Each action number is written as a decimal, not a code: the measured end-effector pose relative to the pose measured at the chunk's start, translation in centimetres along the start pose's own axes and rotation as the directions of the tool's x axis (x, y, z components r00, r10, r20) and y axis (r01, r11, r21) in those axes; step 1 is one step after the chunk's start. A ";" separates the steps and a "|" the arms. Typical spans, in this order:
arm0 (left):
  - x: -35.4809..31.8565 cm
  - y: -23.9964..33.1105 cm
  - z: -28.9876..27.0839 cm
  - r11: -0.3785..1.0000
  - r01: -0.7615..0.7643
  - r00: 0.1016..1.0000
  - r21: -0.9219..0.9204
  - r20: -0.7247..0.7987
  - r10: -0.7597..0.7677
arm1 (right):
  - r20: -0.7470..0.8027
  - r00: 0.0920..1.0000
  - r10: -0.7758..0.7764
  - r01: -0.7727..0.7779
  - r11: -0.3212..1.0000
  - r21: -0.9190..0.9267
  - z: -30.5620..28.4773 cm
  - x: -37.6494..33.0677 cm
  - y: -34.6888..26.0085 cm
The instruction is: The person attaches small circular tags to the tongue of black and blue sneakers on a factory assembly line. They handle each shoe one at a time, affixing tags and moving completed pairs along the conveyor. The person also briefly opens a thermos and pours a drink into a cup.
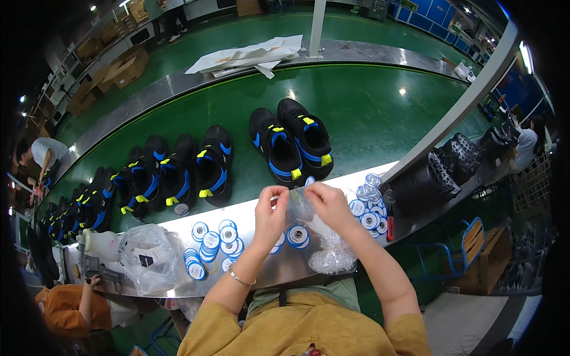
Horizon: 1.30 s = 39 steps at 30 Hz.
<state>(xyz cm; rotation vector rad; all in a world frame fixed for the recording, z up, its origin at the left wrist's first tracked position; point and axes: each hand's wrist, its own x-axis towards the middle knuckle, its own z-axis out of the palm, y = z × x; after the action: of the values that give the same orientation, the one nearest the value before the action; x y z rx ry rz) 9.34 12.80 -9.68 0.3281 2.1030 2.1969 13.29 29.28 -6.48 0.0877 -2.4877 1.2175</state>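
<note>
My left hand (272, 215) is pinched closed above the metal ledge, and I cannot make out what its fingers hold. Close beside it, my right hand (330, 206) pinches a small blue-and-white tag (309, 181) at the fingertips. Below the hands lies a bunch of clear plastic strands (332, 250), partly behind my right forearm. Just beyond my hands stands a pair of black shoes (284, 155) with blue trim and yellow tabs. Round blue-edged tags (298, 236) lie between my forearms, with a pile of tags (210, 243) on the left and more tags (371, 207) on the right.
Several similar black shoes (178, 169) line the green belt (368, 113) leftward. A clear plastic bag (151, 261) sits on the ledge (285, 270). On the right are a red-handled tool (390, 222), a slanting post (454, 110) and dark bags (424, 181). Another person (74, 311) works at lower left.
</note>
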 end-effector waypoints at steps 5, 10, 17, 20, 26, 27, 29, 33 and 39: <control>3.3 0.0 0.9 0.993 0.114 0.993 0.040 -0.039 -0.112 | -0.098 0.993 -0.069 0.037 0.954 -0.296 -0.1 1.7 2.6; 4.4 -2.0 1.9 0.967 0.230 0.973 -0.112 0.037 -0.227 | -0.025 0.997 -0.078 0.059 0.895 -0.443 0.4 2.7 3.8; 4.7 -1.9 1.7 0.909 0.331 0.940 -0.254 0.007 -0.341 | 0.088 0.987 -0.133 0.157 0.904 -0.398 1.7 4.3 2.9; 4.8 -2.0 1.7 0.898 0.335 0.938 -0.285 0.010 -0.347 | 0.125 0.981 -0.148 0.185 0.911 -0.368 2.3 4.5 2.8; 4.5 -2.1 0.9 0.964 0.216 0.968 -0.157 -0.097 -0.233 | 0.154 0.986 -0.065 0.109 0.950 -0.292 1.9 4.7 1.5; 4.5 -2.4 0.4 0.989 0.128 0.981 -0.077 -0.137 -0.138 | 0.141 0.987 -0.080 0.115 0.957 -0.265 1.7 4.7 1.4; 4.5 -2.8 -0.6 0.999 -0.022 0.975 0.048 -0.219 0.032 | 0.113 0.988 -0.105 0.127 0.969 -0.213 1.2 4.5 1.3; 4.6 1.0 0.0 0.987 -0.151 0.968 0.050 -0.195 0.157 | 0.008 0.987 -0.163 0.162 0.974 -0.156 1.0 4.7 0.0; 5.3 1.7 1.9 0.981 -0.163 0.986 0.100 0.041 0.160 | -0.083 0.987 -0.138 0.140 0.990 0.019 1.9 5.5 -0.4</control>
<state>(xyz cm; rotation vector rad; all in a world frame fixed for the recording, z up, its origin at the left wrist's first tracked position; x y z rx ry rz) 4.78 15.70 -7.46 0.5579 2.2511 2.1525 7.71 28.17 -5.28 0.2101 -2.3547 1.1702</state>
